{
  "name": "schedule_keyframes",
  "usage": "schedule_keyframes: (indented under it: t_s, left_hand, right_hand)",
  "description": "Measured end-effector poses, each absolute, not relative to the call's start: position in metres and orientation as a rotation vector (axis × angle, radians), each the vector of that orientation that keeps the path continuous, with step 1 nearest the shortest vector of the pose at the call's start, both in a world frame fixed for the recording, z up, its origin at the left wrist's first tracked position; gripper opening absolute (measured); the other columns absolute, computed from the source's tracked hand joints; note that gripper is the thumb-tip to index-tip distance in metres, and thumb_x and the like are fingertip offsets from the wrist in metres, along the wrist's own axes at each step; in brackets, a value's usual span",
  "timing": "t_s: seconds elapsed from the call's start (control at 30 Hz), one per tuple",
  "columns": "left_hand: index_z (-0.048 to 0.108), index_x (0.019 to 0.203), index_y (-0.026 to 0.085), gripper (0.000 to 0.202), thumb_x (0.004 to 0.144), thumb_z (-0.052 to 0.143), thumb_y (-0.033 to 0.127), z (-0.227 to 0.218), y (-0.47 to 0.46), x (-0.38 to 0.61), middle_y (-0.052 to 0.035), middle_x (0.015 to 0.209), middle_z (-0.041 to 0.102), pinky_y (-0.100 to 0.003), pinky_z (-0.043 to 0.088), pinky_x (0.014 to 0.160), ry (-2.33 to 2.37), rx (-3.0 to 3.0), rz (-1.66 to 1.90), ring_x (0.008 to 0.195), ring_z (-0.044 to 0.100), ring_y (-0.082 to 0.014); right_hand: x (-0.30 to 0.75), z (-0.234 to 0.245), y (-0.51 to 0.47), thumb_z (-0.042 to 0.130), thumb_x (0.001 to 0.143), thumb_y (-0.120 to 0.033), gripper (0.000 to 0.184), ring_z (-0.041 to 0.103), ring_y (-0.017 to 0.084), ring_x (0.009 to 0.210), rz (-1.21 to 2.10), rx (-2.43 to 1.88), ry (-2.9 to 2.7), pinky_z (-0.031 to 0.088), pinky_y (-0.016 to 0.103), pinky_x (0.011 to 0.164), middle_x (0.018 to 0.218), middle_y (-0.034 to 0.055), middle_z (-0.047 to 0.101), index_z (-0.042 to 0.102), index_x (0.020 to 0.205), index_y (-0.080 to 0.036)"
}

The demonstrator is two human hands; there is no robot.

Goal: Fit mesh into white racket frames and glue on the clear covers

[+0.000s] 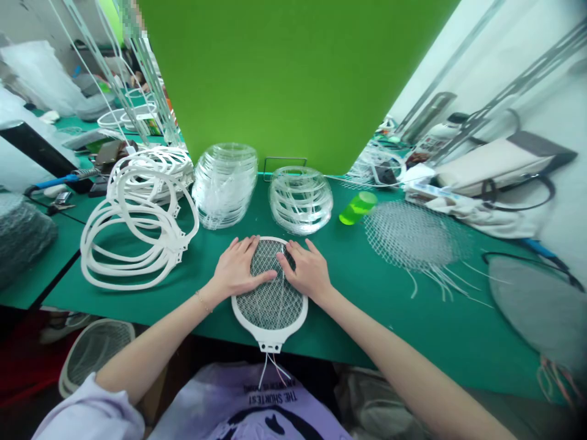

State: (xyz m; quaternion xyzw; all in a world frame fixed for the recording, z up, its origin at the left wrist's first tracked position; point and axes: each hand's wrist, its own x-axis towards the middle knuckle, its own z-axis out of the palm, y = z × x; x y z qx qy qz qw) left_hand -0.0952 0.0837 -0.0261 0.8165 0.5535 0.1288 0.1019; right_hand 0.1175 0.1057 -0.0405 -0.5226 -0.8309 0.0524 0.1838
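A white-framed mesh racket head [270, 308], like that of an electric fly swatter, lies on the green table with wires [270, 366] trailing from its neck toward me. My left hand [238, 267] rests flat over its upper left side, fingers stretched out and thumb across the mesh. On the upper right rim and mesh lies my right hand [306, 269], fingers extended. Both palms partly hide the frame. Behind the racket head stand two stacks of clear plastic rings [224, 186], [301, 200].
White racket frames [137, 244] are piled at left. To the right are a green cylinder [358, 208], mesh sheets [413, 235] with loose wires, and a grey mesh piece [536, 305]. A green panel [293, 79] rises behind. A blue-handled soldering iron [59, 181] sits far left.
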Motion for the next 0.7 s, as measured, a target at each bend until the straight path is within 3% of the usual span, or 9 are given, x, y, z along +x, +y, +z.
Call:
schedule_keyframes:
  t_s: [0.07,0.13,0.2,0.3,0.4,0.5,0.6,0.67,0.7]
  left_hand:
    - [0.032,0.155,0.014,0.089,0.092,0.036,0.076,-0.025,0.090,-0.096,-0.0168,0.153,0.046,-0.051,0.017,0.123,1.601,2.446,0.365,0.145,0.037,-0.0316]
    - [0.028,0.157,0.016,0.085,0.095,0.032,0.073,-0.026,0.094,-0.097,-0.0138,0.160,0.036,-0.050,0.015,0.123,1.529,2.482,0.348,0.152,0.024,-0.0304]
    - [0.021,0.159,0.018,0.088,0.094,0.032,0.075,-0.027,0.096,-0.096,-0.0108,0.165,0.024,-0.048,0.015,0.124,1.463,2.495,0.327,0.154,0.015,-0.0285]
    - [0.019,0.160,0.018,0.100,0.086,0.040,0.082,-0.029,0.098,-0.096,-0.0114,0.165,0.025,-0.047,0.020,0.123,1.441,2.465,0.332,0.153,0.020,-0.0283]
    - [0.025,0.158,0.019,0.099,0.084,0.045,0.082,-0.031,0.102,-0.096,-0.0109,0.162,0.032,-0.048,0.021,0.122,1.438,2.436,0.361,0.151,0.025,-0.0286]
    - [0.025,0.158,0.020,0.084,0.094,0.037,0.073,-0.027,0.104,-0.097,-0.0087,0.164,0.030,-0.050,0.018,0.123,1.478,2.449,0.348,0.153,0.021,-0.0277]
    - [0.022,0.159,0.020,0.073,0.101,0.030,0.063,-0.014,0.090,-0.092,-0.0078,0.166,0.023,-0.052,0.010,0.124,1.549,2.509,0.371,0.154,0.013,-0.0287]
    - [0.025,0.159,0.020,0.070,0.102,0.030,0.061,-0.004,0.070,-0.083,-0.0066,0.166,0.019,-0.052,0.010,0.124,1.561,2.548,0.383,0.155,0.011,-0.0293]
    - [0.027,0.158,0.020,0.070,0.102,0.030,0.061,-0.001,0.059,-0.077,-0.0056,0.167,0.019,-0.050,0.013,0.124,1.553,2.556,0.376,0.155,0.011,-0.0293]
  right_hand:
    - [0.114,-0.041,0.110,0.031,0.103,-0.048,0.057,0.057,0.031,0.127,0.147,-1.472,-2.297,0.035,0.051,0.113,0.123,0.0207,0.069,0.068,0.118,-0.008]
    - [0.113,-0.043,0.115,0.030,0.103,-0.049,0.057,0.048,0.030,0.137,0.225,-1.404,-2.338,0.037,0.049,0.112,0.138,0.0194,0.060,0.061,0.130,-0.009]
    - [0.114,-0.044,0.121,0.028,0.103,-0.050,0.060,0.035,0.026,0.146,0.341,-1.291,-2.467,0.034,0.050,0.116,0.155,0.0158,0.043,0.047,0.146,-0.011]
    - [0.115,-0.044,0.129,0.027,0.103,-0.051,0.064,0.024,0.024,0.151,0.479,-1.217,-2.608,0.026,0.051,0.120,0.162,0.0116,0.030,0.032,0.156,-0.014]
    - [0.114,-0.044,0.130,0.027,0.103,-0.050,0.063,0.026,0.023,0.151,0.546,-1.216,-2.595,0.025,0.050,0.121,0.161,0.0102,0.032,0.033,0.155,-0.015]
    - [0.118,-0.040,0.124,0.027,0.103,-0.047,0.058,0.035,0.024,0.147,0.493,-1.175,-2.529,0.029,0.051,0.119,0.157,0.0108,0.041,0.042,0.150,-0.016]
    - [0.145,-0.025,0.135,0.032,0.101,-0.046,0.053,0.051,0.028,0.133,0.174,-1.253,-2.229,0.038,0.049,0.111,0.140,0.0169,0.058,0.054,0.138,-0.015]
    - [0.176,-0.009,0.161,0.037,0.098,-0.051,0.058,0.054,0.032,0.125,-0.101,-1.450,-1.851,0.044,0.051,0.101,0.131,0.0220,0.060,0.051,0.138,-0.012]
    - [0.194,-0.001,0.178,0.042,0.095,-0.056,0.066,0.051,0.035,0.128,-0.198,-1.589,-1.687,0.045,0.051,0.098,0.137,0.0252,0.054,0.044,0.142,-0.009]
